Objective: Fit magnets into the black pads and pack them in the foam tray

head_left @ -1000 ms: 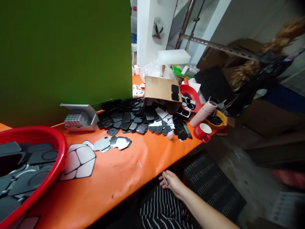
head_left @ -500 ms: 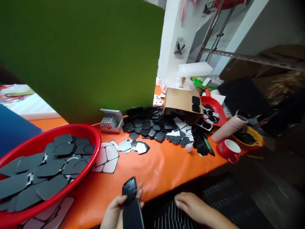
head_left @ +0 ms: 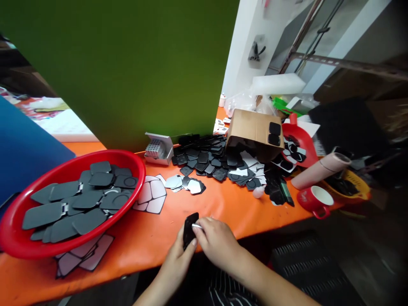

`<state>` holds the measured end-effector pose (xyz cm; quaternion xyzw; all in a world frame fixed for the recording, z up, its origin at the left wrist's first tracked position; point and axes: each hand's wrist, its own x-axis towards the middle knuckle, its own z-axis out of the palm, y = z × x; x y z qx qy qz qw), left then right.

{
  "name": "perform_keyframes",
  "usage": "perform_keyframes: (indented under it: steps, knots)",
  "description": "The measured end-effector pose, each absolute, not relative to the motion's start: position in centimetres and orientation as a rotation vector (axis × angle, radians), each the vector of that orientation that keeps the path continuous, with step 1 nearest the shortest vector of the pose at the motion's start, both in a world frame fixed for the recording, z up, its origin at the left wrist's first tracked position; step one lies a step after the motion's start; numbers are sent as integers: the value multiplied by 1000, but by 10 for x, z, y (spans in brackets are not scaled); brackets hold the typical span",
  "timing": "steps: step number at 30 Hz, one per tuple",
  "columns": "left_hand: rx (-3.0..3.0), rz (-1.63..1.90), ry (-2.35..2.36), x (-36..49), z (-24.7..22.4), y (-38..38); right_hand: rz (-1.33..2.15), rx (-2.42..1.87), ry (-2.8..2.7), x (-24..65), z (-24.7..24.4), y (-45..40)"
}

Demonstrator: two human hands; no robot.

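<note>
My left hand (head_left: 178,257) is closed around a black, flat, round-cornered pad (head_left: 189,227), held tilted up above the table's front edge. Against the pad's right side, my right hand (head_left: 218,242) pinches a thin, pale, shiny stick-like piece (head_left: 196,226); what kind it is I cannot make out. Fingers hide the lower part of the pad. To the left, a red basin (head_left: 140,182) holds several dark grey joined pads (head_left: 87,199). Beyond my hands lies a small group of silvery and dark plates (head_left: 174,182).
On the orange table (head_left: 140,238) a heap of black pads (head_left: 204,157) lies before a green partition (head_left: 143,72). Near it stand a small white box (head_left: 164,157), a cardboard box (head_left: 251,123), a pink bottle (head_left: 321,170) and a red mug (head_left: 307,199). Patterned sheets (head_left: 86,255) stick out under the basin.
My right hand has come up from my lap to the pad, with the pale piece at its fingertips. My left hand has raised and turned the pad. The view has shifted.
</note>
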<state>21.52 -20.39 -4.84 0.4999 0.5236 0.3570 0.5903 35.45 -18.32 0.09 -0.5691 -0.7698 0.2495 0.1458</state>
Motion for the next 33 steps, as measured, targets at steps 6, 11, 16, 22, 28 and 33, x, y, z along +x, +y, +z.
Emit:
perform_keyframes:
  steps: [6, 11, 16, 22, 28, 33]
  knots:
    - [1495, 744, 1293, 210, -53, -208, 685, -1583, -2361, 355, -3, -181]
    - [1542, 629, 1295, 209, -53, -207, 814, -1453, -2354, 359, -4, -176]
    - [1512, 692, 1363, 208, -57, -202, 801, -1441, -2305, 356, -7, -171]
    - [1235, 794, 1236, 215, -46, -195, 806, -1413, -2246, 351, -14, -178]
    - [925, 801, 1245, 214, -57, -192, 1007, -1370, -2117, 355, -16, -179]
    - [1174, 807, 1251, 215, -59, -193, 788, -1445, -2317, 349, -12, -181]
